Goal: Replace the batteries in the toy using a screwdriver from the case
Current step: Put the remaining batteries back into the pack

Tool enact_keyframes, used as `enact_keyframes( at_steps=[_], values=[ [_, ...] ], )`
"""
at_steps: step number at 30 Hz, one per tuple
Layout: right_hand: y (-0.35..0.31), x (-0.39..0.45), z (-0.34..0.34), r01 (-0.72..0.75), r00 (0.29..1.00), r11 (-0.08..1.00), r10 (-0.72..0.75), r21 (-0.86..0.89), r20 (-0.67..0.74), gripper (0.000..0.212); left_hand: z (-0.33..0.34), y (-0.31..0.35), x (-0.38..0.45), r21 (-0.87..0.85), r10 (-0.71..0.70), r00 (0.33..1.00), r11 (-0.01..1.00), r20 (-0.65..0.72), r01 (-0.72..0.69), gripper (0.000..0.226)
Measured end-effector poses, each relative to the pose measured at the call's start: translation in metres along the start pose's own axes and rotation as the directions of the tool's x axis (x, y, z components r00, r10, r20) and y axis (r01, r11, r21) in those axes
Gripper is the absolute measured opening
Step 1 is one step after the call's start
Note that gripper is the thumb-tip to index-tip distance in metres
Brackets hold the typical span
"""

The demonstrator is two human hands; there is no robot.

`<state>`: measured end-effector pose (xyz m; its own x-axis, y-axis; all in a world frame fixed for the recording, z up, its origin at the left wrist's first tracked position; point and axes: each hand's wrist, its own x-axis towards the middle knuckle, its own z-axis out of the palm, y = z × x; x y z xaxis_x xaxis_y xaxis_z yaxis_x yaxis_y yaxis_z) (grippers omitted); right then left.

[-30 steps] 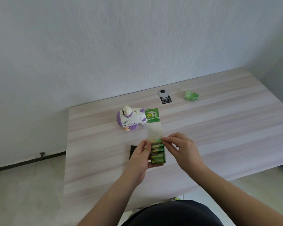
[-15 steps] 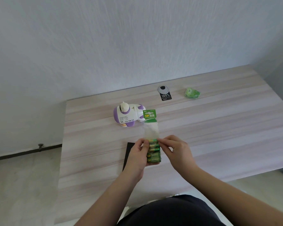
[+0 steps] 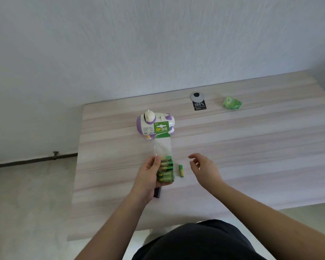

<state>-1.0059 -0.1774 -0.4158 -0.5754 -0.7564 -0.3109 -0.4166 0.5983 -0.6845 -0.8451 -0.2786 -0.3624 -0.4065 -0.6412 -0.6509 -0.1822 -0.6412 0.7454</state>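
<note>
- Battery pack (image 3: pixel 165 168) gripped by left hand (image 3: pixel 148 174) fingers, frame centre.
- Loose battery (image 3: pixel 181 170) lies just right, on bare counter (image 3: pixel 251 147).
- Right hand (image 3: pixel 204 168) fingers relaxed, empty.

We have only one view, a wide-angle camera worn on the head, looking forward and down from above the near edge of the table (image 3: pixel 251 147). It sits close over the hands: the left hand (image 3: pixel 150 175) and right hand (image 3: pixel 204 169) fill the lower middle, forearms running in from the bottom edge. Beyond the fingertips we see the table stretch away to the wall (image 3: pixel 158 44), and left of the left fingers the floor (image 3: pixel 26 194). No second view shares the scene.
</note>
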Motion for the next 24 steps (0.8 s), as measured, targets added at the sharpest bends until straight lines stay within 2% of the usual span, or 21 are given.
enact_keyframes(
  at_steps=[2, 5, 11, 15, 17, 21, 24],
  values=[
    [0.008, 0.005, 0.014, -0.051, 0.990, 0.992, 0.066, -0.117, 0.122, 0.033, -0.008, 0.002, 0.000, -0.017, -0.010, 1.000, 1.000, -0.017, 0.010, 0.020],
    [0.012, 0.012, 0.039, -0.032, 0.969, 0.960, 0.098, -0.279, 0.227, 0.044, -0.020, 0.003, -0.003, -0.026, -0.015, 1.000, 1.000, -0.022, 0.014, 0.024],
    [0.009, 0.023, 0.068, 0.013, 0.974, 0.904, 0.086, -0.428, 0.211, 0.049, -0.036, 0.005, -0.010, -0.046, -0.015, 1.000, 0.999, -0.008, 0.015, 0.026],
    [0.010, 0.027, 0.075, 0.037, 0.980, 0.855, 0.070, -0.518, 0.185, 0.030, -0.044, 0.007, -0.014, -0.053, -0.007, 1.000, 0.999, 0.002, 0.007, 0.026],
    [0.011, 0.026, 0.075, 0.037, 0.981, 0.827, 0.077, -0.561, 0.178, 0.027, -0.044, 0.008, -0.016, -0.064, -0.009, 1.000, 0.998, 0.007, 0.010, 0.025],
    [0.009, 0.019, 0.070, -0.013, 0.979, 0.847, 0.119, -0.531, 0.165, 0.029, -0.044, 0.011, -0.016, -0.060, -0.015, 0.999, 0.998, 0.029, 0.017, 0.024],
    [0.007, 0.012, 0.060, -0.073, 0.973, 0.923, 0.150, -0.377, 0.178, 0.041, -0.042, 0.012, -0.016, -0.049, -0.022, 0.999, 0.998, 0.048, 0.024, 0.024]
  ],
)
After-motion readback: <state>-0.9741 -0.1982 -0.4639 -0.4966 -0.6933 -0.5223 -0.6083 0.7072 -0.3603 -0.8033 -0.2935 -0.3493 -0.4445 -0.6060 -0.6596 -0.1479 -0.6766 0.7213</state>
